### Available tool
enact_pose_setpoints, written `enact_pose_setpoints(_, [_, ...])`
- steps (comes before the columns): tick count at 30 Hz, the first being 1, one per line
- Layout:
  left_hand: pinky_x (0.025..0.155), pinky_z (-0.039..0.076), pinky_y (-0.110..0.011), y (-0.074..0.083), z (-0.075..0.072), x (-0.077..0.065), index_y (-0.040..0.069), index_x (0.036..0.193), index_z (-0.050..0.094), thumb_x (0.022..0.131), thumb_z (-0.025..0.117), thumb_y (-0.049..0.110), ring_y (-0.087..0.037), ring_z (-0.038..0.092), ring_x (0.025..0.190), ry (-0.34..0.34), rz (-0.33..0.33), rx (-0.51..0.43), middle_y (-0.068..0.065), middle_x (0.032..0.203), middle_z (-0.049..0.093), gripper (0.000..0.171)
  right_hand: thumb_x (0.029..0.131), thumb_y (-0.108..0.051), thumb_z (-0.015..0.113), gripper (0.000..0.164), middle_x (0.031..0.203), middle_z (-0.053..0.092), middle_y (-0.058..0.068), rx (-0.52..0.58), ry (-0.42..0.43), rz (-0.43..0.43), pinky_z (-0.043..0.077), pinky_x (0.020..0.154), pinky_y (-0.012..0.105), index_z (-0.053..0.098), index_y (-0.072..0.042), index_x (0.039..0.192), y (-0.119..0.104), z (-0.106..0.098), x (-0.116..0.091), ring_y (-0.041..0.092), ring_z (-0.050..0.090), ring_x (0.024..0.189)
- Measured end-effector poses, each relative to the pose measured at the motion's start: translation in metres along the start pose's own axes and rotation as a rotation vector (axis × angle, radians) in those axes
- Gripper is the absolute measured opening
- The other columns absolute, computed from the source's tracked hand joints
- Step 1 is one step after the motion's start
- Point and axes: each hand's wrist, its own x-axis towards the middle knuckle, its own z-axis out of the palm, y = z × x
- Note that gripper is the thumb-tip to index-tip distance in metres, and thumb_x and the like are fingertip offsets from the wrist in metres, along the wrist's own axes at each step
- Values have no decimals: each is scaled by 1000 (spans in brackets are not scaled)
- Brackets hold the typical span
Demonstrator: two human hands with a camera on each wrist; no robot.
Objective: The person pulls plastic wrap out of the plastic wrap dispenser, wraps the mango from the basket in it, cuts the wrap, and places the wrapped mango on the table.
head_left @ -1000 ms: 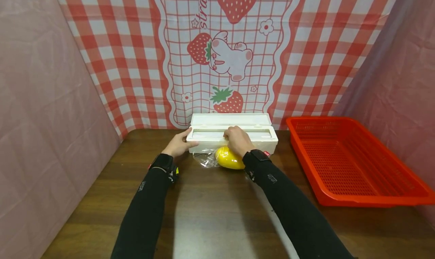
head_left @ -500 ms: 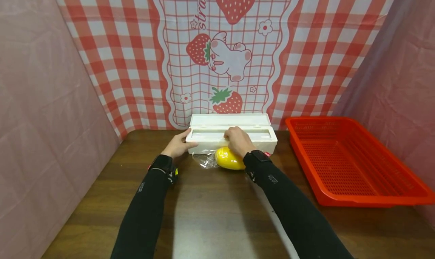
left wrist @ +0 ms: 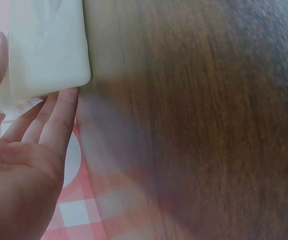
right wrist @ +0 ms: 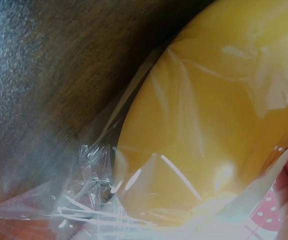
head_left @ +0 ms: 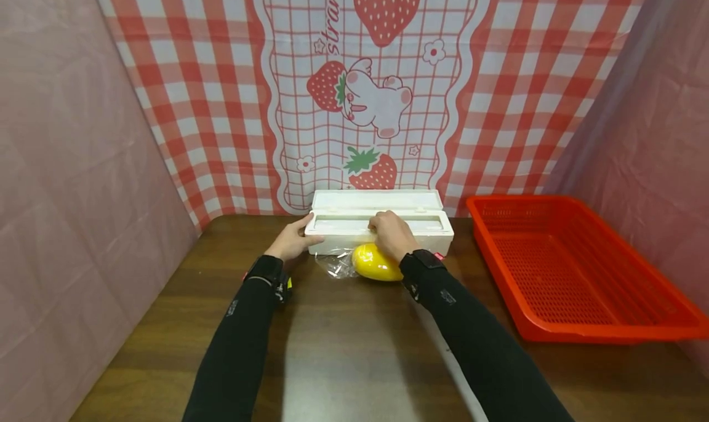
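- Head view: a brown wood-grain surface stretches toward the wearer from both grips; a strawberry-print checked cloth hangs beyond them, with pink fabric on either side.
- A red basket sits well to the right of the right grip, cut off at the frame edge.
- Under the right grip's wrist lies a yellow fruit-like thing, partly covered by that wrist; clear film spreads out on its left.
- The left grip is clamped on the left end of a white box, thumb along the front; the raised lid stands beyond both grips.
- The right grip's fingers are curled together, pinching at the box's top; whether film lies between them is too small to tell.
- Left wrist view: fingers press the box end, thumb on another face, cut off left.
- Right wrist view: film drapes the yellow fruit-like thing; the right grip is mostly out of frame, its fingertips hidden.
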Motion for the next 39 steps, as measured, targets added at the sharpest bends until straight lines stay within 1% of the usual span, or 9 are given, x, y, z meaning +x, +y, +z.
enact_pose_setpoints(7, [102, 49, -43, -2, 1, 0, 12, 162, 23, 97, 72, 21, -32, 55, 130, -5, -7, -31, -23, 156, 40, 81, 92, 8, 61, 23, 102, 71, 14, 3, -15, 7, 52, 96, 43, 78, -3, 104, 1, 0, -1, 32, 63, 103])
enact_pose_setpoints(17, [102, 49, -42, -2, 2, -1, 11, 162, 22, 98, 71, 21, -32, 54, 131, -12, -12, -35, -23, 158, 37, 81, 93, 7, 62, 23, 103, 70, 12, -8, -33, 22, 52, 96, 43, 77, -3, 106, 1, -1, -3, 31, 63, 103])
enact_pose_setpoints(23, [100, 50, -40, -3, 1, 0, 10, 162, 22, 98, 71, 21, -31, 55, 129, -6, 2, -17, -24, 155, 40, 81, 93, 7, 61, 23, 103, 70, 12, -8, -24, 9, 52, 96, 43, 78, -3, 106, 2, -2, -2, 31, 63, 103])
enact_pose_setpoints(26, [99, 50, -39, -2, 1, 1, 10, 162, 22, 98, 71, 20, -30, 54, 129, -11, 1, -25, -25, 154, 42, 81, 93, 7, 61, 23, 103, 71, 13, -12, -24, 12, 52, 96, 43, 78, -3, 107, 3, -3, -2, 31, 63, 103])
enact_pose_setpoints(31, [97, 51, -36, -2, 3, 3, 10, 162, 22, 97, 72, 21, -29, 56, 126, -13, 2, -36, -26, 149, 48, 82, 93, 6, 63, 23, 104, 71, 13, -16, -20, 24, 52, 96, 43, 77, -4, 107, 4, -3, -3, 31, 63, 103])
enact_pose_setpoints(36, [100, 50, -39, -3, 2, 3, 11, 162, 22, 97, 72, 20, -30, 56, 127, -8, -8, -33, -26, 148, 49, 82, 93, 6, 62, 23, 104, 70, 12, -14, -24, 22, 52, 97, 43, 78, -4, 108, 4, -3, -3, 31, 63, 104])
enact_pose_setpoints(39, [100, 50, -41, -1, 3, 2, 10, 162, 23, 97, 72, 20, -31, 55, 129, -2, 4, -10, -26, 149, 48, 82, 93, 6, 62, 23, 104, 70, 12, -11, -25, 19, 52, 97, 43, 77, -4, 108, 5, -3, -4, 31, 63, 104])
